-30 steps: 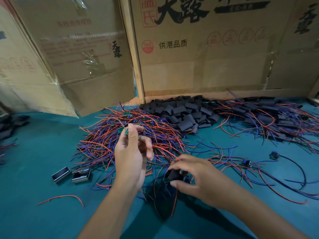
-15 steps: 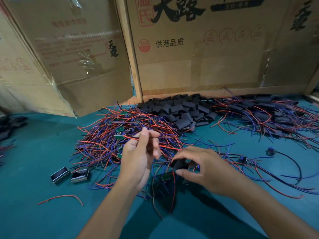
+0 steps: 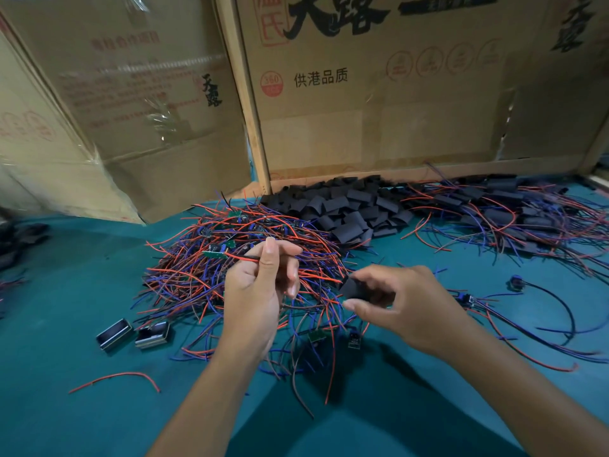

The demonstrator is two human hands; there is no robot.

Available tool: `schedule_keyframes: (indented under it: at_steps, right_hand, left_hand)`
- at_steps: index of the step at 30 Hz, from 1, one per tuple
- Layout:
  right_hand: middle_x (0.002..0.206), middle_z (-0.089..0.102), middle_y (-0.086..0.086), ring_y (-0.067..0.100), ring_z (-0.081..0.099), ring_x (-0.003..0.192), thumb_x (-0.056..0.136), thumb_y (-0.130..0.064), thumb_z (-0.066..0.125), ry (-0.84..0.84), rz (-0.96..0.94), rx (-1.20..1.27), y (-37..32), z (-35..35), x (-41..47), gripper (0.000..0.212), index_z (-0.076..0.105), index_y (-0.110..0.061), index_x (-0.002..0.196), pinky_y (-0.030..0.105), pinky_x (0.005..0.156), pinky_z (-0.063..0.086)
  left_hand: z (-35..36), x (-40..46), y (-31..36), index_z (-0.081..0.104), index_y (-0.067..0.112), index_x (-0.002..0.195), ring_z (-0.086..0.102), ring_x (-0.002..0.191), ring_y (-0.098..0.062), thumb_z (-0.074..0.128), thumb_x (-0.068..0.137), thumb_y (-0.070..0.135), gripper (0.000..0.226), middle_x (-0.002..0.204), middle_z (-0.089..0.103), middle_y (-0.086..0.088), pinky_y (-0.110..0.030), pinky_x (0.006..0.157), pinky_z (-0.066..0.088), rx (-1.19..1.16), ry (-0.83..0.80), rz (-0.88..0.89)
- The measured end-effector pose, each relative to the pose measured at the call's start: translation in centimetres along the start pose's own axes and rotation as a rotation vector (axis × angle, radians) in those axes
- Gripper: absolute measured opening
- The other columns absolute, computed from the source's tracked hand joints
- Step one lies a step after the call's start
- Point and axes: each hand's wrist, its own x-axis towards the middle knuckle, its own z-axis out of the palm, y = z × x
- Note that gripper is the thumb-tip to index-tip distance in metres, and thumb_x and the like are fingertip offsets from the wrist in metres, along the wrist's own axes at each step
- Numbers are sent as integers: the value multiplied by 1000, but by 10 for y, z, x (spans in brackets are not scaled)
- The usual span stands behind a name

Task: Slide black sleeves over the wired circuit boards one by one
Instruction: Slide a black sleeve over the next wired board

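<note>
While the left hand point(image 3: 260, 291) pinches the wires of a small green circuit board point(image 3: 213, 253) above the tangled wire heap point(image 3: 230, 258), the right hand point(image 3: 398, 301) grips a black sleeve point(image 3: 354, 288) just beside it. Loose sleeves point(image 3: 349, 209) lie piled farther back; cardboard boxes point(image 3: 379, 94) stand behind, contents hidden.

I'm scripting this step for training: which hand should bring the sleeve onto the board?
Probably the right hand: it already pinches a black sleeve, apart from the wires the left hand pinches, with the green board dangling off them.
</note>
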Motion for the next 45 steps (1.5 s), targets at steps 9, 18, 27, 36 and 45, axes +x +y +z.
schedule_keyframes:
  at_steps: [9, 18, 27, 36, 45]
  right_hand:
    - [64, 67, -16, -2, 59, 55, 79, -35, 77, 128, 102, 37, -9, 10, -2, 12, 72, -26, 86, 12, 56, 44]
    - [71, 69, -12, -3, 62, 63, 80, -32, 78, 198, 69, -23, -15, 9, -3, 20, 68, -24, 95, 16, 64, 48]
    - [87, 71, -8, 19, 64, 80, 80, -38, 65, 191, -145, -405, -24, 7, -4, 28, 70, -21, 103, 36, 75, 49]
    - [80, 70, -6, 21, 61, 71, 78, -35, 67, 172, -146, -444, -29, 14, -8, 27, 69, -17, 98, 29, 68, 37]
    - [88, 60, -16, -5, 51, 77, 92, -16, 59, 140, -34, 0, -28, 27, -6, 12, 59, -20, 104, 10, 68, 36]
  left_hand:
    - [1, -2, -2, 71, 14, 81, 42, 52, -17, 44, 101, 33, 38, 61, 51, -3, -23, 50, 38, 46, -52, 26]
    - [1, -3, -2, 70, 12, 80, 42, 50, -14, 48, 98, 38, 38, 61, 51, -3, -21, 48, 37, 41, -66, 6]
    - [5, -7, -4, 74, 14, 82, 41, 47, -15, 43, 100, 37, 42, 60, 54, -6, -21, 47, 35, 79, -138, -58]
    - [22, -19, -12, 76, 24, 109, 59, 103, -1, 32, 97, 48, 52, 115, 67, 14, -11, 89, 40, 358, -129, -135]
    - [28, -25, -15, 64, 24, 129, 57, 123, -3, 42, 91, 50, 51, 128, 67, 7, -19, 103, 44, 302, -297, -287]
